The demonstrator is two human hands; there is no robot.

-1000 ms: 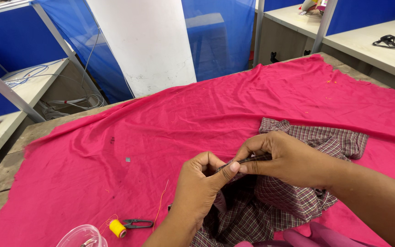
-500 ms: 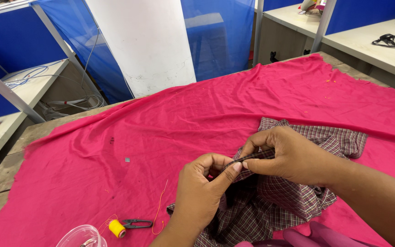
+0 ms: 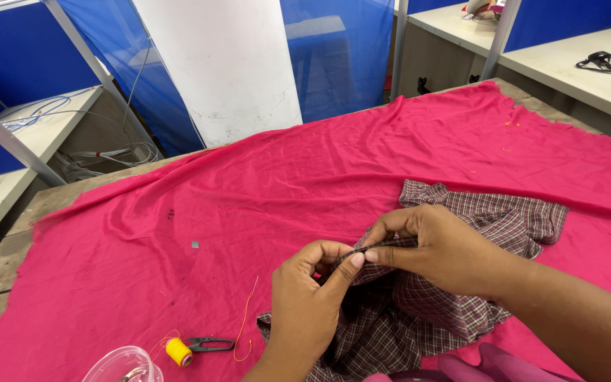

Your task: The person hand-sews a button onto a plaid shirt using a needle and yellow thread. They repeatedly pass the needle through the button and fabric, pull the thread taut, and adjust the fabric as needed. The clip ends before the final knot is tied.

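Observation:
A dark checked garment [image 3: 475,219] lies crumpled on a pink cloth [image 3: 263,191] at the near right. My left hand [image 3: 309,297] and my right hand [image 3: 436,247] meet over it, both pinching a folded edge of the checked garment between thumb and fingers. An orange thread [image 3: 247,318] trails on the cloth just left of my left hand. Whether a needle is in my fingers I cannot tell.
A yellow thread spool [image 3: 177,351] and small black thread snips [image 3: 210,344] lie at the near left, beside a clear plastic container [image 3: 118,364]. A white pillar [image 3: 220,64], blue partitions and side desks with cables stand beyond the wooden table's edge [image 3: 8,262].
My hands have shifted slightly on the folded edge, with my right hand's fingers moving a little lower again. The garment and tools stay where they were.

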